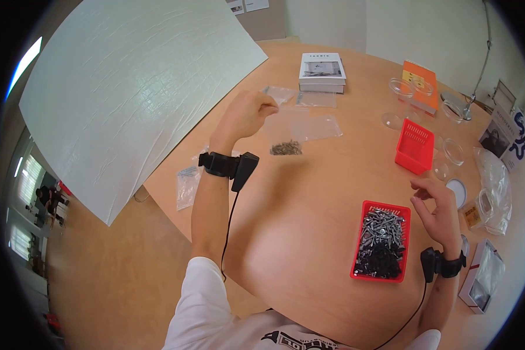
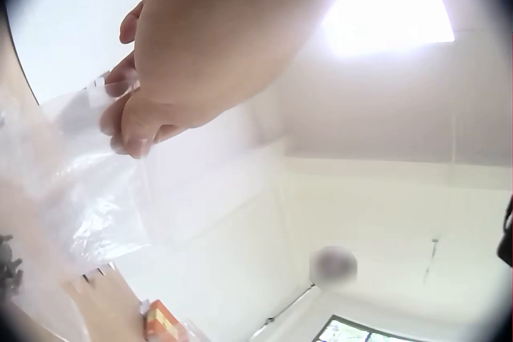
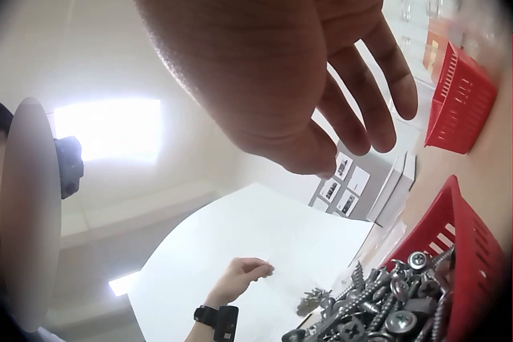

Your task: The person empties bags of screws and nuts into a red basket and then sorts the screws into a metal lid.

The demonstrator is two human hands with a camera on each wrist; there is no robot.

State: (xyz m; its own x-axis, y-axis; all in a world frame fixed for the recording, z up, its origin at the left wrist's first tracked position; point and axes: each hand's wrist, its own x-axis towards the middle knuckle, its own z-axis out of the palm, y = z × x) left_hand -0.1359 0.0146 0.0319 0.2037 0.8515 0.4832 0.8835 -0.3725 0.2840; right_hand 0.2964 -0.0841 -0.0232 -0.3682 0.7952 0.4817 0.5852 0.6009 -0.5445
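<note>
My left hand pinches the top edge of a clear zip bag, which hangs down with small brownish screws gathered at its bottom. In the left wrist view the bag drapes from the fingertips. My right hand hovers beside a red basket, its fingers loosely bent and nothing in them. Silver screws fill the far part of that basket, and black screws lie in the near part. From the right wrist, the silver screws show below the hand.
A second red basket stands farther back, among clear round containers. Flat plastic bags lie behind the hanging bag, and another is at the left edge. Books sit at the back; a large white board covers the left side.
</note>
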